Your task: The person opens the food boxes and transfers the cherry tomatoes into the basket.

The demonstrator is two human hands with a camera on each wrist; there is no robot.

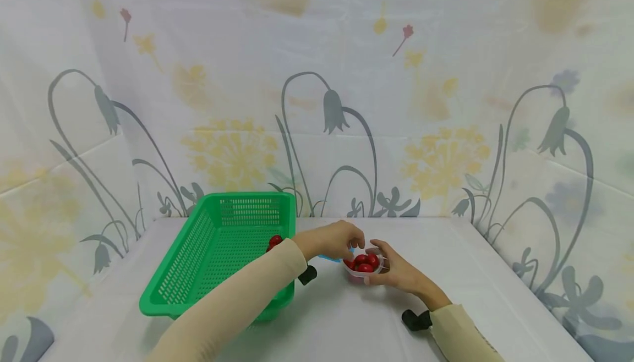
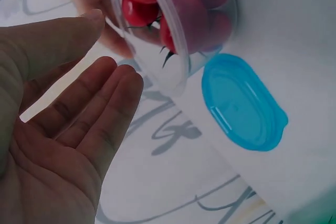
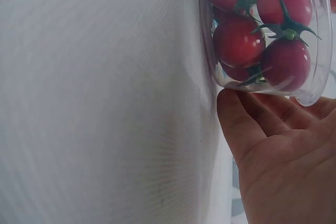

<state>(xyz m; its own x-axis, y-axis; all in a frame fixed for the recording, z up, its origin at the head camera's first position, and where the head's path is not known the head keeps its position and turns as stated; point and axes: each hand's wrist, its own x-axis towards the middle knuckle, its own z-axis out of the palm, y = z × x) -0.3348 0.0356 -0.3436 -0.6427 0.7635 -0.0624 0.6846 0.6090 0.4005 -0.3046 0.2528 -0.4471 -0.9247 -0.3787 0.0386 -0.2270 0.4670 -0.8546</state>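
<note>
Red cherry tomatoes with green stems (image 3: 239, 43) fill a small clear plastic container (image 2: 181, 30) on the white table. My right hand (image 1: 400, 272) holds the container by its right side, thumb at the front and fingers round the back. Over the container's left rim, my left hand (image 1: 337, 240) has nothing in it; the left wrist view shows its fingers (image 2: 100, 114) extended, with the thumb apart from them. A blue lid (image 2: 241, 103) lies on the table left of the container, partly hidden under the left hand in the head view.
A green perforated basket (image 1: 255, 197) stands on the left, with a few red tomatoes (image 1: 275, 240) at its right side, partly covered by the left sleeve (image 1: 238, 301). Behind the table hangs a flower-printed cloth (image 1: 317, 48).
</note>
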